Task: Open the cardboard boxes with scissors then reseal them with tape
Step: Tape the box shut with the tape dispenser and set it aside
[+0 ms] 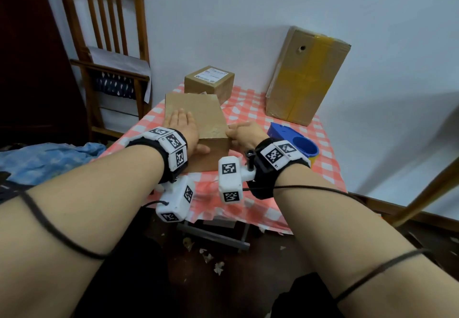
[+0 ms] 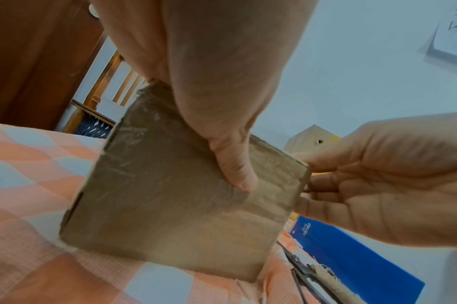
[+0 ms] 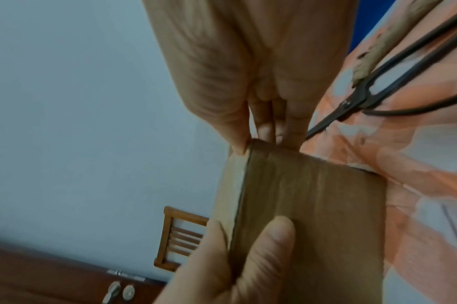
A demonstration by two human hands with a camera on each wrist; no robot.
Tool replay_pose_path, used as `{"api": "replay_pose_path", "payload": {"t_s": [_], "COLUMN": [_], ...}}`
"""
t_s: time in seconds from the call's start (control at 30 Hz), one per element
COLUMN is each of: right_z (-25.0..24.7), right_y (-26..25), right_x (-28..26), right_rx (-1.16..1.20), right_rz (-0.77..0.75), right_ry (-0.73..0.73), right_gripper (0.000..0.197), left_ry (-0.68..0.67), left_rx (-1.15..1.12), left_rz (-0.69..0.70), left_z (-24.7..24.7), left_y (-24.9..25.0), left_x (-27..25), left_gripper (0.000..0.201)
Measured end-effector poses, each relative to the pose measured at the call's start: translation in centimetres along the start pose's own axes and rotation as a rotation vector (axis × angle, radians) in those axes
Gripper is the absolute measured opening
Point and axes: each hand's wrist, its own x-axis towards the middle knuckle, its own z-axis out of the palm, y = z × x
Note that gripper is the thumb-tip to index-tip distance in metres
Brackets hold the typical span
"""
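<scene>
Now left hand (image 1: 182, 125) flat atop cardboard box (image 1: 198, 114), right hand (image 1: 244, 132) pinching its corner

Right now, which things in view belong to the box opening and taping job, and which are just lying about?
Job:
near cardboard box, left hand flat on top, right hand gripping its right corner
small labelled box
tall taped box
scissors on the tablecloth
blue tape dispenser

Lying about:
wooden chair
checked tablecloth
blue cloth
paper scraps on the floor
</scene>
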Motion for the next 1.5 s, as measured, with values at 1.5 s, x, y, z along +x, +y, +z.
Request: {"api": "replay_pose_path", "payload": {"t_s": [1.5], "right_z": [1.3], "right_y": [-0.8], "right_x": [-0.8], "right_rx": [-0.575], "right_rz": [-0.232], "right_ry": [0.222], "right_gripper": [0.024], "left_ry": [0.015], "left_rx": [-0.13], "left_rz": [0.012], "left_z": [0.7], "left_y": [-0.5], "left_x": [0.5], "left_gripper": [0.105]}}
